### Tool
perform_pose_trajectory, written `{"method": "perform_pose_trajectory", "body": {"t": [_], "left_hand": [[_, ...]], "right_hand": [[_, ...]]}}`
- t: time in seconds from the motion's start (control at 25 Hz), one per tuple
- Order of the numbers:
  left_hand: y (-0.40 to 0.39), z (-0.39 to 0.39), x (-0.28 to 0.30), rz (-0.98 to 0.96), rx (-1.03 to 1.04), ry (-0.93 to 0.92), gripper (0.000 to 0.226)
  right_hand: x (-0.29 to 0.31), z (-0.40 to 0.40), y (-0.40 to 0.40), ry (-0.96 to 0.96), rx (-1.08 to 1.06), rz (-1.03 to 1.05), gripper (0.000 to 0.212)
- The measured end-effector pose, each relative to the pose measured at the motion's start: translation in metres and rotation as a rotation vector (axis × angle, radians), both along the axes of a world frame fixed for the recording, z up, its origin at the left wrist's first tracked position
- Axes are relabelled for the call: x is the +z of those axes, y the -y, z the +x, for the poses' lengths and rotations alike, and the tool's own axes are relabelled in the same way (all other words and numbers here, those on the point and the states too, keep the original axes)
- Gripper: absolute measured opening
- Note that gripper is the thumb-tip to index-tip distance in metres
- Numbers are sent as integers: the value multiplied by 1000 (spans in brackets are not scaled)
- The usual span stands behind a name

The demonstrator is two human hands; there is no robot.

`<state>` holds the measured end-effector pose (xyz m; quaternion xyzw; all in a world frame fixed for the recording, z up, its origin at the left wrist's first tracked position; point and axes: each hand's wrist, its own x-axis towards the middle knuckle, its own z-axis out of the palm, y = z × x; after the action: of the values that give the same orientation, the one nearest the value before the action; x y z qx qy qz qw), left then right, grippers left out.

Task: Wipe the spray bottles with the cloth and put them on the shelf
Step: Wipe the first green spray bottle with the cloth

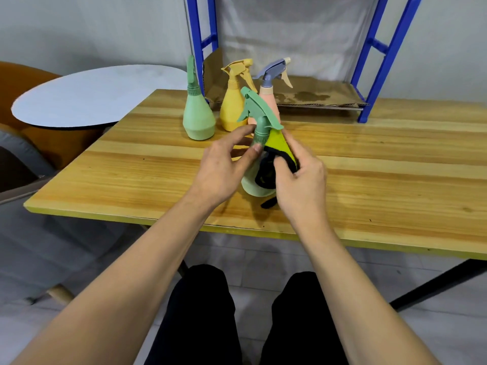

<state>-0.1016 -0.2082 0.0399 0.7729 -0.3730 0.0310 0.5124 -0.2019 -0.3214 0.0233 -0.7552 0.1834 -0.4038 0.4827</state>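
Observation:
A green spray bottle [259, 122] is held over the middle of the wooden table [382, 164]. My left hand [224, 169] grips its neck, thumb on the collar. My right hand [300, 180] presses a yellow-green cloth with a black edge [279, 146] against the bottle's right side, fingers curled round the cloth. Behind stand three more bottles: a second green one [198, 114], a yellow one [233, 109] and a pink one with a grey-blue trigger head [271, 83], partly hidden by the held bottle. The blue shelf frame [369, 83] stands at the table's back.
The shelf's lowest level is lined with stained brown cardboard [311, 93]. A round white table [87, 96] with an orange chair sits to the left. The wooden table's front edge runs close above my knees.

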Motion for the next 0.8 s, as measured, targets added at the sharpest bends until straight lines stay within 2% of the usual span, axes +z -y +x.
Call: {"method": "perform_pose_trajectory", "body": {"t": [0.12, 0.24, 0.36, 0.44, 0.64, 0.8], "left_hand": [[-1, -1, 1, 14, -4, -12, 48], [0, -2, 2, 20, 9, 5, 49], [2, -3, -1, 19, 0, 34, 48], [2, -3, -3, -5, 4, 38, 47], [7, -9, -6, -67, 11, 37, 46], [10, -11, -16, -79, 77, 59, 48]], "right_hand": [[-23, -10, -3, -50, -103, 45, 52], [-10, -8, 2, -111, -115, 58, 45], [8, 1, -3, 13, -64, 47, 47], [-3, 1, -5, 31, -93, 19, 49], [-34, -16, 0, -132, -197, -83, 50], [-30, -21, 3, -155, -163, -57, 51]]}}
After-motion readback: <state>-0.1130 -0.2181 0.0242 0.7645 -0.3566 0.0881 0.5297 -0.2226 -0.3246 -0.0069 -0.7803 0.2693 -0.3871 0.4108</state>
